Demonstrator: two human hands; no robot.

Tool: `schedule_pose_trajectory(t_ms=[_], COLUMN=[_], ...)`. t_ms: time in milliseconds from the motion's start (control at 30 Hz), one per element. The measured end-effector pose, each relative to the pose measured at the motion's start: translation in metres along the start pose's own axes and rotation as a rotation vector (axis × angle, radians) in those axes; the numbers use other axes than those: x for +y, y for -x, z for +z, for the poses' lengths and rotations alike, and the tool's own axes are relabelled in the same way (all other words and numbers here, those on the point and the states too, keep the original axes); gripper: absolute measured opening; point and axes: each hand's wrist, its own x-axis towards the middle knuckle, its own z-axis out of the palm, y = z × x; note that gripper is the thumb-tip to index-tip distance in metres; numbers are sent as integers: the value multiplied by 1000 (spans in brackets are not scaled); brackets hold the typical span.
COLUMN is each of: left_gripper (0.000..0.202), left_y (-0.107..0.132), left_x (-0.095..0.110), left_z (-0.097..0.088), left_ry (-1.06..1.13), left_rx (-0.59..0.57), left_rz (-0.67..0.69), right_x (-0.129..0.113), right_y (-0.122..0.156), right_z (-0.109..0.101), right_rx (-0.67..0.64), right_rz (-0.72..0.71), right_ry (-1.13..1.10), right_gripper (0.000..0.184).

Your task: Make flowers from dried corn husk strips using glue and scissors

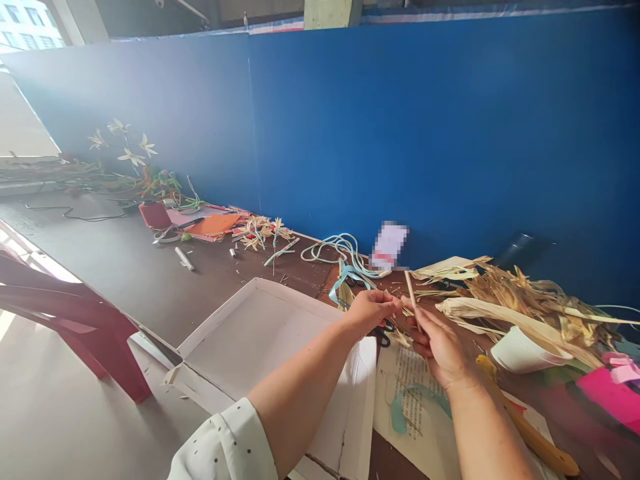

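My left hand (373, 308) and my right hand (440, 347) meet over the table's near edge. Both pinch a thin pale strip of dried husk (411, 288) that stands up between them. The left fingers are closed on its lower end, and the right fingers curl round it from the other side. Black-handled scissors (384, 335) lie just under my hands. A heap of dried corn husks (520, 300) spreads to the right of my hands.
A shallow white cardboard box lid (260, 333) lies left of my hands. Printed paper (415, 393), a white cup (520, 350), pink paper (607, 393), blue and white cords (345, 257), husk flowers (260, 230) and a red chair (75, 313) surround the spot. A blue wall (400, 133) backs the table.
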Motion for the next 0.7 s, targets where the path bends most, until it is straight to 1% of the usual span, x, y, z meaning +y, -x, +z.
schedule_pose_trajectory(t_ms=[133,233,300,333,400,467,533,600,700], left_gripper=[41,37,33,31,27,23,20,20,19], left_y=[1,1,-1,-2,-4,-5,-6,-5,-4], left_x=[3,1,-1,-2,-4,-7,-8,-8,-7], left_z=[-2,-2,-1,-1,0,0,1,1,1], left_ry=[22,8,-16,-29,-63,-105,-134,-142,-157], left_rx=[13,28,50,59,62,44,19,5,-10], left_rz=[-15,-16,-9,-6,-4,-5,0,11,16], right_x=[2,1,0,-1,-2,0,2,4,4], right_y=[3,5,6,6,6,4,1,-3,-4], right_z=[0,0,1,2,4,4,2,0,-1], right_rx=[-49,-88,-92,-82,-21,57,106,106,97], right_rz=[0,2,1,-5,-22,-39,-58,-81,-83], right_ry=[33,68,91,110,183,300,411,458,429], right_gripper=[51,50,47,44,38,41,46,47,43])
